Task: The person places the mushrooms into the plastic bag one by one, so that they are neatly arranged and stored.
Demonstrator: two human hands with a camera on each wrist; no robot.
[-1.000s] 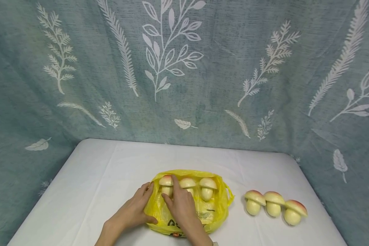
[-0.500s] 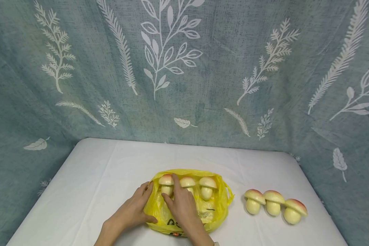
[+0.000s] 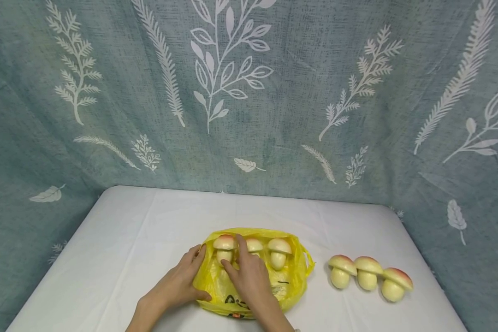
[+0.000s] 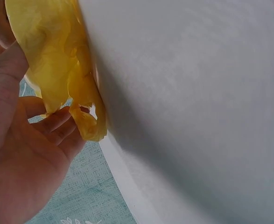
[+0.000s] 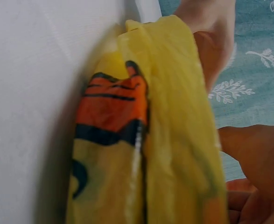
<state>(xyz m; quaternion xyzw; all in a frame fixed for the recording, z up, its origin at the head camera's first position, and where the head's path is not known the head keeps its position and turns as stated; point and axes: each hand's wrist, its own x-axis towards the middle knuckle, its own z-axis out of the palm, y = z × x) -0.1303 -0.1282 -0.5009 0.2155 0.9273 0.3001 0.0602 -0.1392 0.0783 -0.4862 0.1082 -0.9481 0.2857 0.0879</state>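
A yellow plastic bag (image 3: pixel 288 295) lies with its mouth spread wide on the white table. Three toy mushrooms with cream stems and red-tinged caps stand in a row inside it: a left mushroom (image 3: pixel 224 242), a middle mushroom (image 3: pixel 254 245) partly behind my right hand, and a right mushroom (image 3: pixel 279 253). My left hand (image 3: pixel 180 281) holds the bag's left rim, fingers at the far side and thumb at the near side. Reaching into the bag, my right hand (image 3: pixel 251 276) has its index finger extended between the left and middle mushrooms, its thumb tip by the left stem.
Right of the bag, three more mushrooms (image 3: pixel 367 274) stand close together in a slanting row. A bag handle loop (image 3: pixel 309 260) sticks out on the right side. Behind the white table (image 3: pixel 149 240) hangs a green-blue curtain (image 3: pixel 249 115) with white leaf prints.
My right hand has shifted slightly right, its index finger coming away from the left mushroom's cap. My left hand keeps its hold on the rim.
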